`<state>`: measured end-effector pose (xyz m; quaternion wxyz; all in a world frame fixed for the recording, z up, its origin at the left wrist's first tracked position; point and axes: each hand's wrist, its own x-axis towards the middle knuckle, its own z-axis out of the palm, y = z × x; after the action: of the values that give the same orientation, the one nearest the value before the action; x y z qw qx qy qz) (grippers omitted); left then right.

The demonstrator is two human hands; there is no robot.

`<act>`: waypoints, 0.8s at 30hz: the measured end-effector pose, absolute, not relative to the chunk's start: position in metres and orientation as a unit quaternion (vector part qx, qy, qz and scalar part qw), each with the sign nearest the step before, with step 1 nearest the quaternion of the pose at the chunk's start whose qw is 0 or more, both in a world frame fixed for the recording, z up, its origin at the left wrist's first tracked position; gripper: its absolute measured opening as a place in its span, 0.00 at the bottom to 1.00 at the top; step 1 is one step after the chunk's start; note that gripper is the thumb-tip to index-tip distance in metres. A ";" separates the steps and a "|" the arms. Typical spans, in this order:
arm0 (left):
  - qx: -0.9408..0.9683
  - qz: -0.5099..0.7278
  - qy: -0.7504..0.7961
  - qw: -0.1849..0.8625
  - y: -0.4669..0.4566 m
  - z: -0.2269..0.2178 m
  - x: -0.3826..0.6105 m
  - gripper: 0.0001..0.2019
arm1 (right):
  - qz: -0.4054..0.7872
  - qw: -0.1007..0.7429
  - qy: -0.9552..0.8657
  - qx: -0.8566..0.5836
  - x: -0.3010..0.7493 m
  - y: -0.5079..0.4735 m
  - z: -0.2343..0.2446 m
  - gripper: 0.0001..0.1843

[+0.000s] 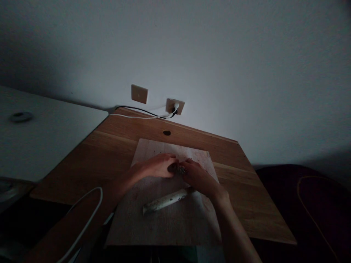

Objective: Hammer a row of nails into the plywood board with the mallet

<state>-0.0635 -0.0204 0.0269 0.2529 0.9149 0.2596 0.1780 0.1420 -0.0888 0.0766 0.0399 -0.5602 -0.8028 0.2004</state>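
Observation:
My left hand [161,165] is curled over the middle of a pale board [161,228], its fingertips close to my right hand. My right hand [197,177] is closed around a small, dark, bristly-looking bundle [181,170] with light specks. The dim light leaves its kind unclear. Both sets of fingertips meet around it, and whatever lies under the left fingers is hidden. Nearer to me on the board, a whitish rod-shaped thing [166,201] with dark blotches lies at a slant. Its dark far end reaches close under my right hand.
The board rests on a brown wooden desk [260,204] against a wall. At the back are a cable hole [166,133], a socket [179,104] with plugs, and a white cable [131,116]. A white surface [63,142] stands left. Another white cable [95,204] loops by my left forearm.

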 end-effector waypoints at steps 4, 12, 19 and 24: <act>0.915 0.182 0.250 0.261 -0.020 0.024 -0.063 0.05 | 0.220 0.068 -0.794 -0.563 0.141 -0.092 0.077 0.20; 0.914 0.183 0.249 0.261 -0.023 0.026 -0.061 0.06 | 0.214 0.107 -0.801 -0.548 0.147 -0.093 0.071 0.18; 0.917 0.179 0.247 0.259 -0.024 0.024 -0.060 0.05 | 0.221 0.125 -0.794 -0.553 0.146 -0.097 0.074 0.15; 0.923 0.181 0.229 0.250 -0.024 0.020 -0.059 0.04 | 0.220 0.100 -0.797 -0.554 0.143 -0.092 0.086 0.15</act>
<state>-0.0591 -0.0245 0.0198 0.2504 0.9230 0.2291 0.1815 0.1434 -0.0923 0.0859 0.0997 -0.5539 -0.7969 0.2197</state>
